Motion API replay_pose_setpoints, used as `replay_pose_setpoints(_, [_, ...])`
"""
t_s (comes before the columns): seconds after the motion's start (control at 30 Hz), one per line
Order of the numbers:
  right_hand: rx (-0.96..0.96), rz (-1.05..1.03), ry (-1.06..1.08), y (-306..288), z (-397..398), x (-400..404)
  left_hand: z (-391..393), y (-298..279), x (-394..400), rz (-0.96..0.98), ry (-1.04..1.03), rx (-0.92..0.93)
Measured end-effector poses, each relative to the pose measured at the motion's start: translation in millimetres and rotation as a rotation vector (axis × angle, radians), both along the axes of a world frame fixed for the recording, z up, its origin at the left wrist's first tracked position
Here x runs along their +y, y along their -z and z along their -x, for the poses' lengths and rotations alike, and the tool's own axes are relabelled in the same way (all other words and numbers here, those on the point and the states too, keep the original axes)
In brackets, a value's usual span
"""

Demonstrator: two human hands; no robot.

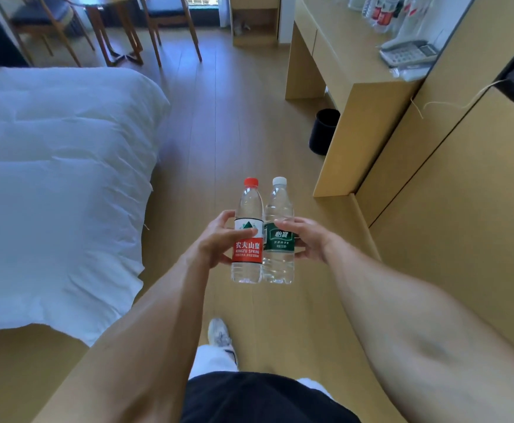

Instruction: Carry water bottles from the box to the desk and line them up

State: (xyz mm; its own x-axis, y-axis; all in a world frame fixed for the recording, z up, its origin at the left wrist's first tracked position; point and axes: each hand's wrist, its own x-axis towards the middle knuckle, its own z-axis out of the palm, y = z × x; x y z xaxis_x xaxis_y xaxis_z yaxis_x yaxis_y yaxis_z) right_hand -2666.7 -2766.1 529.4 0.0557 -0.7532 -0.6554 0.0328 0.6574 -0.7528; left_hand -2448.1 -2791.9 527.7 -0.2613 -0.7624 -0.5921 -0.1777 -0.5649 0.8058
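My left hand (pixel 219 239) grips a clear water bottle with a red cap and red label (pixel 247 250). My right hand (pixel 306 239) grips a second clear bottle with a white cap and green label (pixel 278 239). Both bottles are upright, side by side and touching, held in front of me over the wooden floor. The desk (pixel 368 71) stands ahead on the right. Several bottles (pixel 381 13) stand on its far end. The box is not in view.
A bed with a white duvet (pixel 57 178) fills the left side. A black bin (pixel 323 131) sits under the desk. A white telephone (pixel 408 53) lies on the desk. Chairs and a table (pixel 112 29) stand at the far end. A wooden wall panel (pixel 463 178) runs along the right.
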Motion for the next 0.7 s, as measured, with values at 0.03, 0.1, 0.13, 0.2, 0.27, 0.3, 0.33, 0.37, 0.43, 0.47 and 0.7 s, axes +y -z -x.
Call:
replay_pose_setpoints(0.03, [0.001,0.000,0.000,1,1,-17,0,2,-17,0.001,0.005,-0.004])
replay_pose_setpoints(0.1, [0.005,0.002,0.007,4,3,-51,2,6,-55,-0.001,0.019,0.000])
replay_pose_setpoints(0.13, [0.007,0.002,0.015,5,4,-70,2,8,-76,-0.005,0.029,0.003])
replay_pose_setpoints(0.2, [0.017,0.001,0.034,7,5,-110,4,13,-121,-0.009,0.055,0.005])
replay_pose_setpoints(0.27, [0.025,0.002,0.060,8,7,-151,6,16,-169,-0.010,0.078,0.015])
replay_pose_setpoints(0.3, [0.028,0.000,0.081,9,8,-172,9,16,-194,-0.014,0.091,0.016])
replay_pose_setpoints(0.33, [0.032,-0.008,0.103,8,9,-192,11,15,-218,-0.021,0.107,0.009])
replay_pose_setpoints(0.37, [0.034,-0.021,0.118,8,10,-212,13,15,-242,-0.025,0.121,-0.004])
replay_pose_setpoints(0.43, [0.037,-0.035,0.140,6,12,-247,15,12,-285,-0.021,0.157,-0.027])
replay_pose_setpoints(0.47, [0.034,-0.032,0.159,5,13,-263,18,10,-307,-0.015,0.184,-0.030])
replay_pose_setpoints(0.7, [0.019,-0.035,0.267,-1,26,-369,37,6,-434,0.005,0.284,-0.046])
